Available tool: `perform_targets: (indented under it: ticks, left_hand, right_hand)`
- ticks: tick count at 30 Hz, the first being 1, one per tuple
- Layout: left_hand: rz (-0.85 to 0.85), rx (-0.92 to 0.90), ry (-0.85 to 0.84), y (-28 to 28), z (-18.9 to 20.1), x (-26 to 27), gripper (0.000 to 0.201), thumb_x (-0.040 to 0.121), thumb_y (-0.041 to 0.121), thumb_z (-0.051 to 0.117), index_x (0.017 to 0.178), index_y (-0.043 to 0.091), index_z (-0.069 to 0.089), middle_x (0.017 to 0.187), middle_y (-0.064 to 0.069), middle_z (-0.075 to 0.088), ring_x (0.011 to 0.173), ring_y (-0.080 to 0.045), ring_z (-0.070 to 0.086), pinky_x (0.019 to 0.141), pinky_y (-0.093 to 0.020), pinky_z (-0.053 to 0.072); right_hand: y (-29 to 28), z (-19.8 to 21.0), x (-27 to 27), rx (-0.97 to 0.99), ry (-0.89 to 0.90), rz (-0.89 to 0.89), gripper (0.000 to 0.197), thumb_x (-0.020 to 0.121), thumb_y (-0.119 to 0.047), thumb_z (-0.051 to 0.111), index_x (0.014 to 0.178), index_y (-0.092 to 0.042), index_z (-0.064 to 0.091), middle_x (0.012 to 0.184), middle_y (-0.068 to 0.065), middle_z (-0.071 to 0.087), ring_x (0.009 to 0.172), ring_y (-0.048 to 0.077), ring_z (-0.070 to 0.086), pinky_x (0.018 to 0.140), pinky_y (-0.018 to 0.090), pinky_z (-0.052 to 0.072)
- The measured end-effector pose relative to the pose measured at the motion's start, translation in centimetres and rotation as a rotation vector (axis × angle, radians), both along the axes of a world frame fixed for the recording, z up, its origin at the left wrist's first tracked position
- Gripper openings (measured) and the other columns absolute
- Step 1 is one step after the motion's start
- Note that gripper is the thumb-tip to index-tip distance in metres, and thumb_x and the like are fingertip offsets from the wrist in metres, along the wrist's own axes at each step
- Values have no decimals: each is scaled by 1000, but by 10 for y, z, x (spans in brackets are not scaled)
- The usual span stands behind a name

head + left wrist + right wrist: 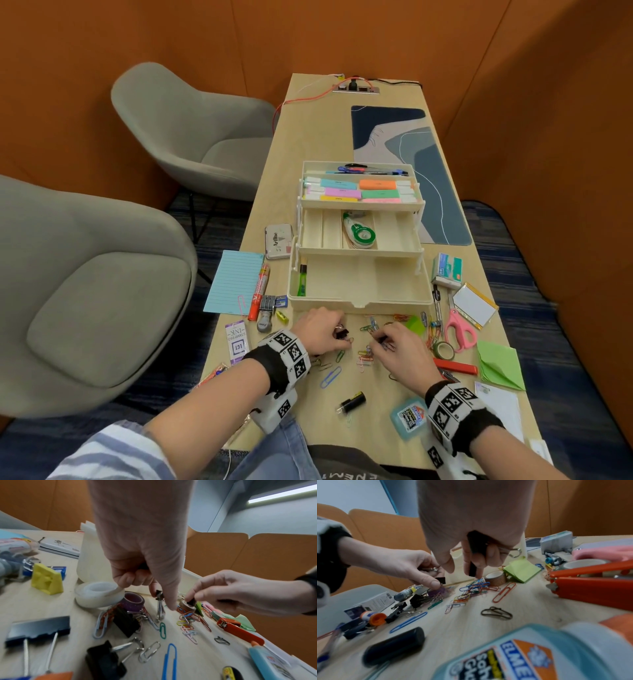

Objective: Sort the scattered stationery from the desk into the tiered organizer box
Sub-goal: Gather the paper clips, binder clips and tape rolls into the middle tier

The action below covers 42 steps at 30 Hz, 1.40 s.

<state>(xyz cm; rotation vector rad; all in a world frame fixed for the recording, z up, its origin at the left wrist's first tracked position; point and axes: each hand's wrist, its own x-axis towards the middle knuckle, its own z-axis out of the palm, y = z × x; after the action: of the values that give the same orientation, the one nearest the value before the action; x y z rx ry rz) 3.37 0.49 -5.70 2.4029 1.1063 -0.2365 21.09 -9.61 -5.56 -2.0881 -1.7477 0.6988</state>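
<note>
- Two hands work low in the centre of the head view, just in front of the cream tiered organizer box [359, 301], over a scatter of paper clips [368, 329] and binder clips on the desk [376, 394].
- The left hand [318, 329] has its fingers curled, thumb and forefinger pinching a small black binder clip [159, 595] by its body (its wire handles hang down to the desk, in the left wrist view).
- The right hand [399, 346] also has curled fingers, the tips pinching a second black binder clip [472, 569] above the coloured paper clips; more dark clips seem to sit in its palm, though the number cannot be told.
- The step in hand looks like the gathering of the binder clips, with most small items left on the desk; the box's upper tiers already hold highlighters [359, 192] and a correction tape [359, 233].
- The next move likely calls for lifting both hands up the frame to a free compartment and letting go without snagging loose clips.
- Readable writing: "Artline" on the stamp pad tin [279, 240] left of the box; "STAMP PAD INK" upside down on a packet [237, 339] at lower left; "ELME…" on the glue bottle [530, 655] in the lower right of the right wrist view.
</note>
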Motion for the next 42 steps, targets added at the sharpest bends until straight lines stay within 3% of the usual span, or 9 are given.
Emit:
perform_targets:
  ticks: [3,6,14,28,31,35,38,41,42]
  left_hand:
    - [13,34,-5,-2,-3,2,37,86,55,55,95,18,53,91,-5,65,80,-23,58,66,-30,42]
    - [9,39,22,-3,-2,5,28,94,35,49,110,14,55,99,-9,66,91,-27,62,72,-32,45]
    - [-83,165,49,-14,7,10,33,94,37,52,112,11,45,98,-11,66,88,-31,64,69,-37,48]
    - [-61,50,74,-14,7,23,37,92,30,59,114,5,45,109,-17,64,99,-35,62,80,-42,50]
    - [26,-49,-38,-13,12,16,33,94,30,55,114,6,46,104,-14,64,93,-29,62,74,-35,50]
    - [149,-105,-228,-8,28,-10,25,97,34,48,103,10,47,85,-1,56,72,-12,51,57,-16,37]
    - [236,-131,-303,-5,40,-35,18,99,31,44,97,13,45,76,1,54,64,-12,49,57,-25,42]
    - [394,-233,-366,-7,44,-56,23,97,25,43,109,8,55,86,-6,60,72,-14,56,73,-36,46]
    - [455,-285,-413,-8,45,-62,20,96,22,44,100,9,59,80,-6,59,69,-16,55,71,-36,44]
  right_hand:
    - [0,4,1,64,-15,-23,17,92,-32,54,87,-20,65,83,-3,56,75,14,56,68,35,47]
    - [-1,7,2,94,-21,-35,10,92,-27,55,88,-21,63,84,-4,55,72,12,52,65,34,45]
    - [-11,6,3,-25,22,-92,31,94,-12,42,123,-18,50,113,-1,52,102,19,53,83,34,44]
    - [-13,13,1,-173,232,-206,18,93,-6,39,80,-11,50,86,11,54,91,29,48,82,40,35]
    - [-13,14,1,-194,333,-252,16,92,-6,40,85,-1,53,81,3,57,86,26,51,73,33,36]
    - [-4,15,-4,-252,455,-263,27,90,-1,35,93,-10,60,84,-3,57,73,8,49,60,19,34]
    - [7,11,-14,-387,718,-410,30,82,6,29,77,-8,55,75,9,56,39,8,40,38,14,25]
    - [14,11,-21,-439,1004,-488,24,80,1,31,68,-6,50,64,9,48,42,15,39,41,16,21]
    - [16,12,-24,-444,1086,-506,25,83,-6,33,66,-5,51,61,10,48,45,18,40,43,19,22]
